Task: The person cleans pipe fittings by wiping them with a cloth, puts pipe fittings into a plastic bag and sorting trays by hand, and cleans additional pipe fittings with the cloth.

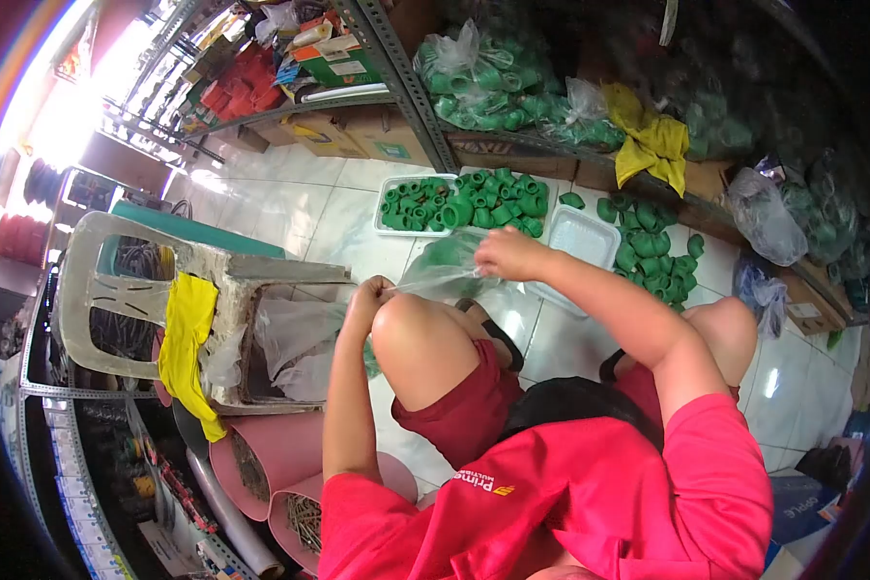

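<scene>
A clear plastic bag (440,275) is stretched between my two hands, with green showing through its lower part. My left hand (369,298), beside my knee, is closed on one end of the bag's film. The other end is pinched in my right hand (508,254), farther forward. Just beyond the bag, a white tray (385,228) holds green pipe fittings (416,201). More green fittings (498,198) lie piled to its right. A second white tray (590,237) sits past my right hand, partly hidden by my forearm, with loose green elbow fittings (655,256) beside it on the floor.
On my left stands a worn plastic chair (92,280) with a yellow cloth (188,348) draped over it. Pink containers (271,454) of nails or screws stand behind it. Metal shelving (396,77) ahead carries bagged green fittings (483,82) and another yellow cloth (648,140).
</scene>
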Demonstrator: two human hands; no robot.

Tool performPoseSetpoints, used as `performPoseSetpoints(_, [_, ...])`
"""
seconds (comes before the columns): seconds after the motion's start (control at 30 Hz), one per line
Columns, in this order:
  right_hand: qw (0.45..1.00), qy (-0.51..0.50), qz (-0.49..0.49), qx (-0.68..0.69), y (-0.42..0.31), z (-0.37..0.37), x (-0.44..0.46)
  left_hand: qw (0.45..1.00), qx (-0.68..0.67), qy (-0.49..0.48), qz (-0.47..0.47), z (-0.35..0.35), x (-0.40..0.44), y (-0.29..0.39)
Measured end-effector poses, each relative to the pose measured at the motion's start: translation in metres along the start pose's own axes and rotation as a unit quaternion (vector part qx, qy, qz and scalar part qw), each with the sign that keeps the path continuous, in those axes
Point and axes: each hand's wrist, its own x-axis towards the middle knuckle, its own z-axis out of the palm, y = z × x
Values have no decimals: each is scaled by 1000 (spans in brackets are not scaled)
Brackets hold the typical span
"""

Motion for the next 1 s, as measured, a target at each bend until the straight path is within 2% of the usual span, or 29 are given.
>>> performPoseSetpoints(0.07, [999, -34, 13, -3, 1, 9, -6, 996, -76, -3, -45, 8, -1, -12])
performPoseSetpoints(0.1, [993, -99, 43, -44, 0, 10, -8, 996, -77, -3, -48, 16, 8, -31])
performPoseSetpoints(0.13, [981, -160, 71, -86, 1, 11, -9, 991, -97, -61, -69, 25, 23, -59])
performPoseSetpoints(0.17, [981, -160, 69, -87, 4, 13, -8, 982, -117, -118, -89, 28, 33, -73])
performPoseSetpoints(0.2, [975, -144, 89, -146, 9, 17, -5, 982, -118, -116, -90, 19, 29, -48])
performPoseSetpoints(0.23, [965, -128, 108, -203, 13, 23, -2, 987, 49, -115, -100, 6, 16, 2])
performPoseSetpoints(0.27, [967, -52, 112, -222, 19, 26, 6, 964, 214, -114, -109, -2, 12, 30])
performPoseSetpoints(0.3, [964, 24, 116, -237, 28, 25, 16, 971, 232, -39, -51, -3, 25, 16])
performPoseSetpoints(0.33, [961, 90, 103, -240, 29, 12, 26, 974, 218, 42, -34, -11, 42, 4])
performPoseSetpoints(0.37, [953, 156, 91, -242, 27, -8, 37, 969, 229, 90, -18, -28, 38, 35])
performPoseSetpoints(0.4, [951, 179, 100, -231, 22, -26, 47, 968, 213, 117, -65, -39, 45, 45])
performPoseSetpoints(0.43, [948, 201, 109, -221, 22, -36, 54, 963, 187, 191, -46, -46, 50, 48])
performPoseSetpoints(0.53, [947, 233, 133, -177, 31, -43, 66, 954, 223, 201, -20, -59, 58, 60])
performPoseSetpoints(0.6, [955, 203, 162, -145, 44, -36, 71, 956, 216, 197, -24, -56, 58, 62])
performPoseSetpoints(0.63, [959, 174, 192, -113, 45, -35, 71, 964, 185, 186, -41, -48, 63, 52])
performPoseSetpoints(0.67, [958, 168, 224, -64, 45, -33, 67, 962, 162, 221, -10, -36, 73, 31])
performPoseSetpoints(0.7, [959, 154, 230, -61, 46, -31, 61, 978, 89, 185, -32, -31, 69, 37])
performPoseSetpoints(0.73, [962, 139, 227, -57, 49, -26, 59, 972, 100, 214, 13, -21, 74, 25])
performPoseSetpoints(0.77, [959, 136, 247, -16, 57, -20, 60, 967, 51, 247, 28, -13, 67, 28])
performPoseSetpoints(0.8, [960, 194, 196, 41, 58, -16, 52, 960, -8, 275, 61, -2, 64, 19])
performPoseSetpoints(0.83, [962, 192, 195, 24, 52, -22, 42, 956, -36, 285, 62, 4, 53, 25])
performPoseSetpoints(0.87, [965, 197, 172, 28, 57, -25, 33, 947, -5, 313, 73, 13, 47, 14])
performPoseSetpoints(0.9, [966, 186, 176, 40, 52, -34, 21, 950, -33, 309, 41, 13, 28, 23])
performPoseSetpoints(0.93, [973, 184, 134, 36, 56, -40, 7, 940, -48, 337, 36, 16, 13, 17])
performPoseSetpoints(1.0, [981, 115, 144, 65, 56, -59, -23, 926, -60, 372, 29, 14, -12, 2])
